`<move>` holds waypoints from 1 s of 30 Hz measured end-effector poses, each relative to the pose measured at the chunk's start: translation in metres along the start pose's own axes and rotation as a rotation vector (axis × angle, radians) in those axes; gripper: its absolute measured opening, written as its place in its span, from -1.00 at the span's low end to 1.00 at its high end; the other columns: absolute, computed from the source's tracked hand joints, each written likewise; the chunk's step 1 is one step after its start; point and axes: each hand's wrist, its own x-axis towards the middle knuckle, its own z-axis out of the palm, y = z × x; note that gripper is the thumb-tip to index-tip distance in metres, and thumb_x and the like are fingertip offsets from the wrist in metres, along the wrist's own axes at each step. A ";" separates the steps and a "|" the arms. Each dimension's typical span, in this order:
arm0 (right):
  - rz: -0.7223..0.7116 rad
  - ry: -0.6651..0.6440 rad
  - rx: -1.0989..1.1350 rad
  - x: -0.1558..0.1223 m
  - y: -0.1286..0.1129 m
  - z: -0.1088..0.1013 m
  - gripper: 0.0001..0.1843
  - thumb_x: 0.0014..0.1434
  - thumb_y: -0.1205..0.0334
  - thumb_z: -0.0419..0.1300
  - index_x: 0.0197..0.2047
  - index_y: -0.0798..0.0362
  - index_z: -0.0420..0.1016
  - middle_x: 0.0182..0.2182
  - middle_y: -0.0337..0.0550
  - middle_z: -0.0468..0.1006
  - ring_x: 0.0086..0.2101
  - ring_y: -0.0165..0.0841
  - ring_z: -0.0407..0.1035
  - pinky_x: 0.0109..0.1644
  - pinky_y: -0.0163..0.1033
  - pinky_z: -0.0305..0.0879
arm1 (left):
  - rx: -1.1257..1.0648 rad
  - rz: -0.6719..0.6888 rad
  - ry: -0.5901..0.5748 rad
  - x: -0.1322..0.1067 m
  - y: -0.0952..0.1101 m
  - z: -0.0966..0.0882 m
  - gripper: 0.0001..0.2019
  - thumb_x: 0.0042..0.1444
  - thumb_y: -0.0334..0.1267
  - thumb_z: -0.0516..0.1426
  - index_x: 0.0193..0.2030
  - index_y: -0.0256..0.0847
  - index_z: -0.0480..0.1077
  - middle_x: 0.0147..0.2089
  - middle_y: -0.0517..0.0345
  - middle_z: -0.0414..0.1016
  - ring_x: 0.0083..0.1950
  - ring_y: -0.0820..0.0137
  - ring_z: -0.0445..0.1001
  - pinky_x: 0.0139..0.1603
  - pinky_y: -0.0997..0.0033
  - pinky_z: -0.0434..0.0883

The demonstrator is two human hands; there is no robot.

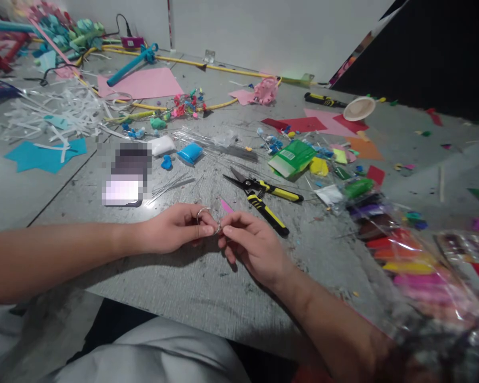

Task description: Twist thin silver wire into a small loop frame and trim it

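Observation:
Between my two hands is a small loop of thin silvery wire (200, 212), above the near part of the table. My left hand (182, 229) pinches it between thumb and forefinger, the ring rising over the fingers. From the other side my right hand (252, 243) pinches the wire where its ends seem to meet, fingertips close to those of the left. The exact crossing of the wire is hidden by the fingers. Just beyond the right hand lie black and yellow shears (259, 194), blades apart. A pink paper scrap (225, 206) sits behind the fingertips.
Loose straight wires (171, 187) lie behind my left hand, beside a blurred-out phone-like object (126, 178). Blue clay (190, 153) and a green packet (292, 159) are farther back. Clear bags of coloured clay (415, 266) crowd the right. Shredded white paper (64, 114) covers the far left.

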 end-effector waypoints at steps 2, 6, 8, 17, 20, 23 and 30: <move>-0.018 0.029 -0.028 -0.001 0.000 0.001 -0.74 0.15 0.05 0.37 -0.21 0.04 0.51 -0.53 -0.31 0.57 -0.68 -0.49 0.35 -0.63 -0.39 0.24 | 0.006 -0.010 0.024 0.000 -0.001 0.001 -0.73 0.31 -0.08 0.27 -0.26 -0.28 0.50 -0.42 0.17 0.48 -0.45 0.51 0.33 -0.43 0.47 0.25; -0.061 0.081 -0.084 -0.003 0.001 0.004 -0.73 0.16 0.04 0.38 -0.23 0.05 0.52 -0.54 -0.33 0.53 -0.67 -0.50 0.33 -0.64 -0.39 0.20 | 0.041 -0.018 0.083 -0.001 -0.001 0.005 -0.78 0.26 -0.17 0.29 -0.29 -0.28 0.49 -0.43 0.19 0.49 -0.41 0.50 0.39 -0.37 0.47 0.32; -0.064 0.074 -0.074 -0.004 0.001 0.004 -0.74 0.17 0.04 0.38 -0.23 0.05 0.52 -0.55 -0.33 0.52 -0.67 -0.50 0.32 -0.63 -0.39 0.19 | 0.051 -0.027 0.139 -0.002 -0.001 0.006 -0.79 0.22 -0.19 0.32 -0.31 -0.28 0.47 -0.43 0.21 0.48 -0.40 0.49 0.40 -0.36 0.47 0.33; 0.041 -0.222 0.102 -0.006 0.005 -0.003 -0.73 0.14 0.07 0.47 -0.27 0.05 0.55 -0.53 -0.33 0.47 -0.56 -0.52 0.32 -0.53 -0.42 0.24 | -0.179 -0.025 0.039 -0.003 -0.003 0.005 -0.69 0.03 -0.24 0.46 -0.24 -0.27 0.45 -0.33 0.16 0.57 -0.31 0.47 0.50 -0.24 0.44 0.44; 0.047 -0.239 0.078 -0.006 0.003 -0.005 -0.70 0.14 0.03 0.49 -0.26 0.05 0.57 -0.50 -0.31 0.49 -0.52 -0.51 0.34 -0.46 -0.39 0.29 | -0.212 -0.036 -0.010 -0.003 -0.002 0.003 -0.66 0.01 -0.21 0.48 -0.23 -0.27 0.45 -0.31 0.14 0.59 -0.30 0.45 0.52 -0.26 0.43 0.45; 0.023 -0.185 0.067 -0.006 0.001 -0.004 -0.67 0.14 -0.02 0.50 -0.25 0.03 0.56 -0.47 -0.29 0.52 -0.49 -0.48 0.38 -0.44 -0.37 0.33 | -0.235 -0.043 0.006 -0.002 -0.001 0.000 -0.64 0.01 -0.18 0.49 -0.22 -0.28 0.47 -0.32 0.15 0.59 -0.34 0.47 0.50 -0.27 0.43 0.45; -0.029 -0.252 0.100 -0.004 0.006 -0.001 -0.63 0.17 -0.08 0.47 -0.24 0.00 0.50 -0.48 -0.34 0.53 -0.56 -0.49 0.41 -0.53 -0.39 0.33 | -0.293 -0.046 0.011 -0.002 -0.004 0.000 -0.57 0.02 -0.14 0.50 -0.10 -0.28 0.47 -0.35 0.16 0.59 -0.36 0.49 0.50 -0.27 0.44 0.46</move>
